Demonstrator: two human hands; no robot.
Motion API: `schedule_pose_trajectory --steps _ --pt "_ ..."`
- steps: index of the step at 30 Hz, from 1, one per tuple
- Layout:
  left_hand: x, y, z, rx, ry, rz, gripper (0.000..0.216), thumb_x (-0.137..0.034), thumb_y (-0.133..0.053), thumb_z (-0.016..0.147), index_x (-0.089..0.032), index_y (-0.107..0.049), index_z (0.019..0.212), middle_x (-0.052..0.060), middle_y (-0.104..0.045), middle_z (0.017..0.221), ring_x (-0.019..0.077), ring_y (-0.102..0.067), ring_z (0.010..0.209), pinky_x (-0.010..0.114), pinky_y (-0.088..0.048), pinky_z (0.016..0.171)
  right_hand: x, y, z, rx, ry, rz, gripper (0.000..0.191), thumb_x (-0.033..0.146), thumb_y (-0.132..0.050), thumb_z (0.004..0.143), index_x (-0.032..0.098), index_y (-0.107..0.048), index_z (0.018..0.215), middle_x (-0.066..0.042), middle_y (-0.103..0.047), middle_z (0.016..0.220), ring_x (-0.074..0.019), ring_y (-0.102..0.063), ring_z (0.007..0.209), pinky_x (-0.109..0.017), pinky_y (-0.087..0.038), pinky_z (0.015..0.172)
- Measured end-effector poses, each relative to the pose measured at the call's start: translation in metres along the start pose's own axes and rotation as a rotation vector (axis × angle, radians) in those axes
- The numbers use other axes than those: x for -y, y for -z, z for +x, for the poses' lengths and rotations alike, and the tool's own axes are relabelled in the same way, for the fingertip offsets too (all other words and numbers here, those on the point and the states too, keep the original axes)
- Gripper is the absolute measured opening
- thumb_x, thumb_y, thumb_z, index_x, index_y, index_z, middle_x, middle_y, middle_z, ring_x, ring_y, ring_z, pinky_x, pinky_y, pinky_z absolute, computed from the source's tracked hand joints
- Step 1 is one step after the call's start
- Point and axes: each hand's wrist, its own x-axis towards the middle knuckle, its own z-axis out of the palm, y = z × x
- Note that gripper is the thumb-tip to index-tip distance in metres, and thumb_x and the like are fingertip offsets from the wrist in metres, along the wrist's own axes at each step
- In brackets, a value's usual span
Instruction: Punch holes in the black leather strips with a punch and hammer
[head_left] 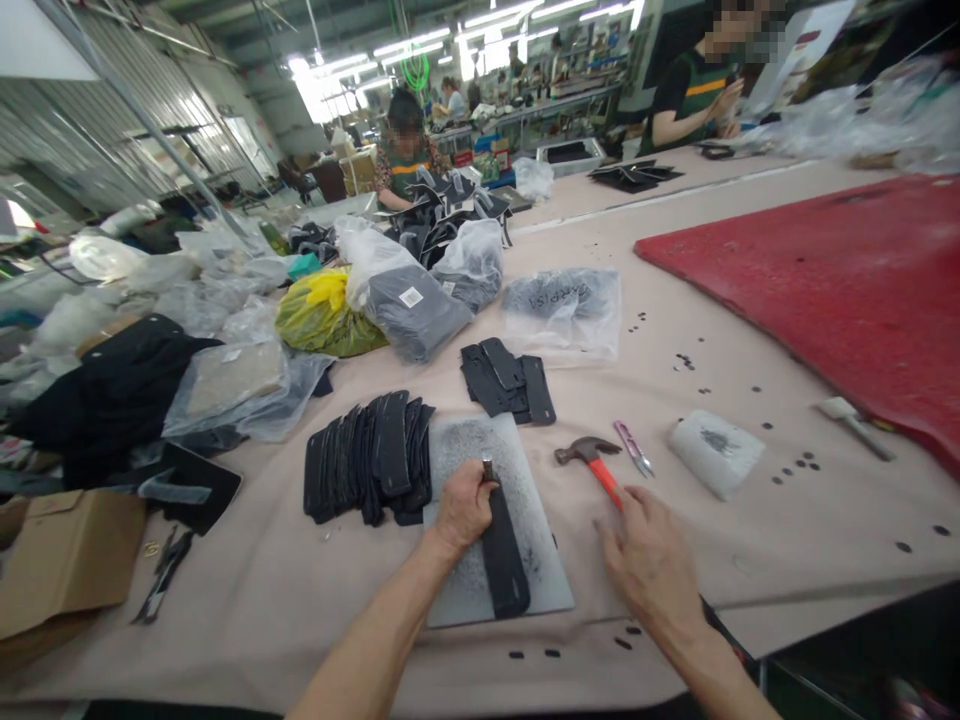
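My left hand is closed around a short metal punch, whose top pokes out above the fingers. The punch stands at the upper end of a long black fabric strip, which lies on a grey, speckled board. To the right, my right hand grips the orange handle of a claw hammer, its head near the table top. A thick row of similar black pieces sits left of the board. A smaller pile of black pieces lies beyond it.
Pink thread snips and a whitish block lie right of the hammer. Another hammer rests by a red sheet. Plastic bags, a cardboard box and pliers are leftward. Two co-workers are beyond.
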Motion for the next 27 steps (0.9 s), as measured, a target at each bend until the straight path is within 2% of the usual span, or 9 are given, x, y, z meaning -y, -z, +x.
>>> schedule_pose_trajectory --steps 4,8,10,12,14,19,22,24,27 --pt "0.0 0.001 0.0 -0.016 -0.028 -0.021 0.008 -0.014 -0.05 0.084 -0.02 -0.057 0.084 0.005 -0.061 0.081 0.0203 -0.059 0.081 0.032 -0.048 0.075 -0.045 0.006 0.003 0.279 -0.161 0.032 0.012 0.027 -0.049 0.085 0.018 -0.055 0.09 -0.009 -0.057 0.083 -0.0251 -0.056 0.075 -0.037 -0.043 0.066" --pt "-0.001 0.002 -0.001 -0.029 -0.053 -0.034 0.01 -0.012 -0.05 0.084 -0.02 -0.057 0.086 0.004 -0.061 0.083 0.0197 -0.059 0.082 0.031 -0.047 0.075 -0.034 0.013 0.01 0.697 -0.549 0.727 0.01 0.029 -0.053 0.076 0.022 -0.046 0.078 0.001 -0.048 0.068 -0.0147 -0.05 0.057 -0.027 -0.042 0.053" --pt "-0.002 0.003 -0.001 -0.046 -0.056 -0.044 0.011 -0.011 -0.05 0.083 -0.02 -0.056 0.085 0.004 -0.061 0.082 0.0196 -0.058 0.08 0.031 -0.047 0.074 -0.015 0.024 0.017 0.801 -0.675 0.96 0.014 0.034 -0.051 0.077 0.022 -0.045 0.079 0.004 -0.045 0.066 -0.0106 -0.043 0.048 -0.023 -0.038 0.045" --pt "-0.002 0.003 -0.001 -0.059 -0.058 -0.063 0.011 -0.011 -0.05 0.082 -0.021 -0.055 0.083 0.003 -0.06 0.079 0.0192 -0.058 0.077 0.03 -0.047 0.071 0.006 0.043 0.026 0.744 -0.715 0.997 0.021 0.043 -0.047 0.081 0.023 -0.044 0.08 0.007 -0.04 0.062 -0.0082 -0.033 0.04 -0.021 -0.029 0.037" --pt "-0.002 0.003 -0.002 -0.059 -0.064 -0.077 0.011 -0.01 -0.05 0.082 -0.021 -0.054 0.081 0.003 -0.06 0.078 0.0191 -0.058 0.075 0.03 -0.046 0.069 0.025 0.069 0.036 0.592 -0.63 0.959 0.032 0.055 -0.042 0.086 0.024 -0.045 0.082 0.009 -0.035 0.058 -0.0086 -0.029 0.037 -0.021 -0.024 0.034" --pt "0.0 0.002 -0.002 -0.069 -0.071 -0.077 0.011 -0.011 -0.05 0.083 -0.022 -0.053 0.08 0.003 -0.059 0.078 0.0203 -0.059 0.076 0.031 -0.046 0.069 0.054 0.119 0.055 0.074 0.009 0.509 0.039 0.059 -0.037 0.091 0.025 -0.049 0.077 0.004 -0.043 0.054 -0.0136 -0.042 0.045 -0.027 -0.03 0.044" --pt "0.001 0.003 -0.002 -0.074 -0.082 -0.098 0.011 -0.012 -0.05 0.083 -0.022 -0.053 0.08 0.003 -0.059 0.077 0.021 -0.059 0.075 0.032 -0.046 0.069 0.058 0.129 0.059 0.141 0.28 0.226 0.036 0.053 -0.038 0.093 0.025 -0.048 0.072 0.001 -0.049 0.052 -0.0143 -0.042 0.042 -0.03 -0.021 0.045" --pt "0.001 0.003 -0.002 -0.075 -0.087 -0.108 0.011 -0.012 -0.05 0.083 -0.022 -0.053 0.08 0.004 -0.059 0.077 0.0211 -0.059 0.075 0.032 -0.046 0.068 0.06 0.139 0.062 0.209 0.345 0.126 0.036 0.052 -0.037 0.093 0.025 -0.049 0.071 0.0 -0.051 0.053 -0.0146 -0.042 0.041 -0.031 -0.017 0.046" --pt "0.001 0.002 -0.002 -0.069 -0.088 -0.104 0.011 -0.011 -0.05 0.083 -0.021 -0.053 0.081 0.003 -0.059 0.077 0.0205 -0.058 0.076 0.031 -0.046 0.069 0.069 0.16 0.066 0.022 0.309 0.175 0.038 0.055 -0.036 0.094 0.026 -0.048 0.071 0.001 -0.048 0.05 -0.0144 -0.042 0.041 -0.03 -0.022 0.046"
